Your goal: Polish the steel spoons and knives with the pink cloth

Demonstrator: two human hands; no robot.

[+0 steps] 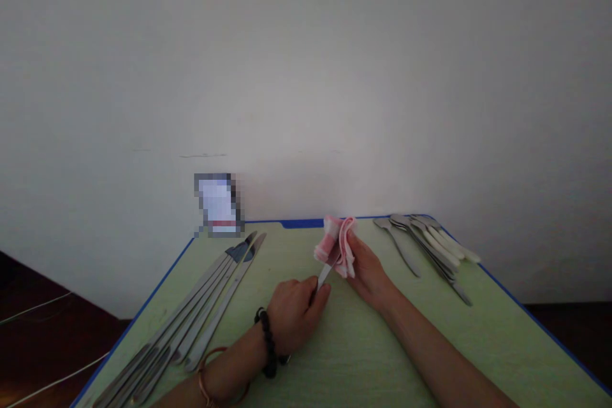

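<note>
- Two bare hands work together above the near-middle of a pale green, wood-grained tabletop [363, 350] with blue edging [310, 224].
- The left hand [294, 312] is closed around the lower end of a slim, silver-coloured metal utensil [324, 275], thumb and fingers wrapped over its handle.
- The right hand [369, 271] grips a folded, soft pink-and-white cloth [329, 245], which wraps around the utensil's far end; that end is hidden, so its kind cannot be told.
- A black beaded bracelet [268, 344] circles the left wrist, and a thin copper-coloured bangle [201, 382] sits further up that forearm.
- Several long, silver metal knives [203, 339] lie side by side along the left of the table, blades pointing away, handles toward the person; any stamped marks are too small to read.
- One curved, silver metal piece of cutlery [400, 247] lies right of the cloth, apart from a fanned bundle of grey metal cutlery [433, 257] and pale, cream-handled cutlery [458, 248] near the far right corner.
- An upright, phone-like device [220, 201] with a bright screen stands at the far left corner; it is pixelated, so any writing or brand there is unreadable.
- Behind the table rises a plain, greyish-white wall [306, 76] with a fine horizontal crack [203, 155].
</note>
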